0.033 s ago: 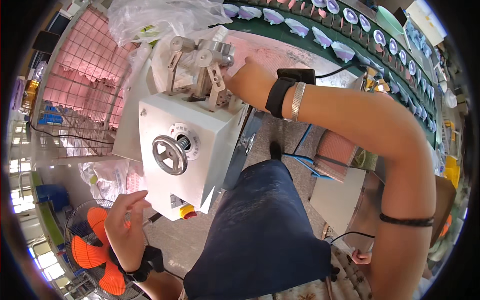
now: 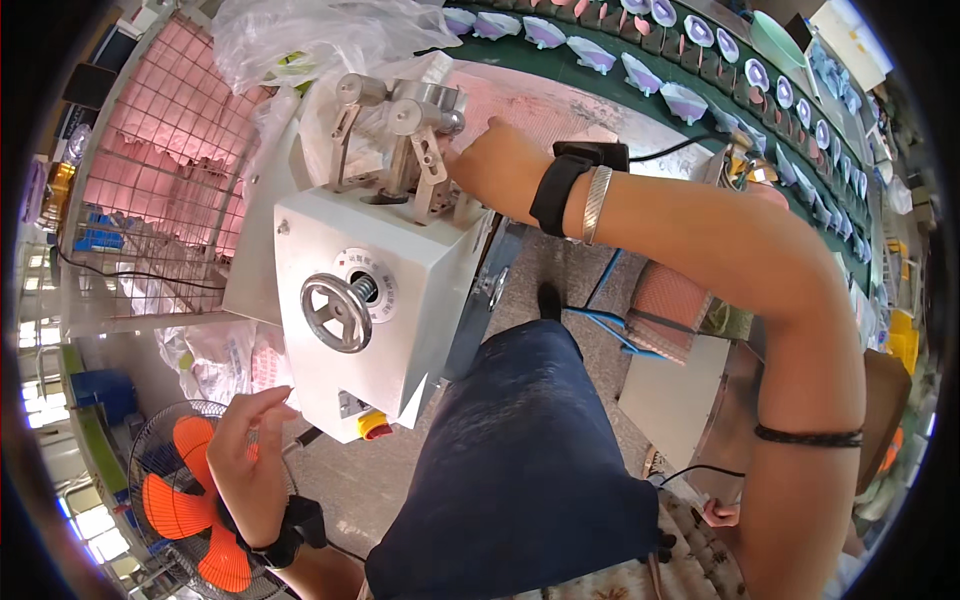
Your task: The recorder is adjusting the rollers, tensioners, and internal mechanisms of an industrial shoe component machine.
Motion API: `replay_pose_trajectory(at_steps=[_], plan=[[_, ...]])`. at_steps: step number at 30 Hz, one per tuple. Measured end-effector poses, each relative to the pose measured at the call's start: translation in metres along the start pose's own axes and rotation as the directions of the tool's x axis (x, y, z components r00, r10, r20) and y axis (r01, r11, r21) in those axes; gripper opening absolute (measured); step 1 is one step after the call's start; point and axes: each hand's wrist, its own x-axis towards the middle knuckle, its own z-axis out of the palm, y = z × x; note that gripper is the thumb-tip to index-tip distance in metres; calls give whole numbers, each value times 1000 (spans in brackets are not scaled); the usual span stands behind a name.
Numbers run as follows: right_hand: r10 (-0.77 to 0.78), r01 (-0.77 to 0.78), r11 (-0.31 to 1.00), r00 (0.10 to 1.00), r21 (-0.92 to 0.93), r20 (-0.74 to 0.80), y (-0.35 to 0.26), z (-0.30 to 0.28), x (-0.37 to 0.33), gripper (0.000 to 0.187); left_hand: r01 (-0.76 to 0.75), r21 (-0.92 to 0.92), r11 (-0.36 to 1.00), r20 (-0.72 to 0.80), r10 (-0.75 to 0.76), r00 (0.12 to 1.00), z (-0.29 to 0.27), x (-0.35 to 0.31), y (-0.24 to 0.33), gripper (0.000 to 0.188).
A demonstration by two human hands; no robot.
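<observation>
A white machine (image 2: 345, 240) with a chrome handwheel (image 2: 336, 313) on its front stands before me. On its top is a metal linkage (image 2: 425, 120) of jointed arms and cylinders. My right hand (image 2: 495, 172) reaches to the right side of this linkage, its fingers curled in; the linkage partly hides the fingertips, and whatever they hold cannot be made out. My left hand (image 2: 250, 460) is raised off the machine's lower left corner, holding nothing, with index finger and thumb apart. A yellow and red switch (image 2: 374, 425) sits low on the machine's front.
A wire cage (image 2: 165, 165) with pink sheets stands at the left, a fan (image 2: 205, 500) with orange blades below it. Plastic bags (image 2: 285, 40) lie behind the machine. A green conveyor (image 2: 610, 35) with rows of purple-white pieces runs along the far right. Dark blue cloth (image 2: 510, 470) covers my lap.
</observation>
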Motion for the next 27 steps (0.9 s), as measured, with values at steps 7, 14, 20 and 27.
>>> replay_pose_trajectory(at_steps=[7, 14, 20, 27], plan=[[117, -91, 921, 992, 380, -46, 12, 4, -13, 58, 4, -49, 999, -34, -6, 999, -3, -8, -10, 17], [50, -29, 904, 998, 427, -38, 19, 14, -19, 51, -16, -53, 998, -31, 14, 999, 2, 0, 2, 18], [32, -33, 999, 999, -18, -32, 10, 1, -10, 56, -66, -72, 995, -2, 66, 998, 7, 7, 10, 17], [194, -285, 914, 932, -288, -307, -14, 66, 31, 29, -131, -65, 989, 1, 131, 991, 15, 6, 14, 16]])
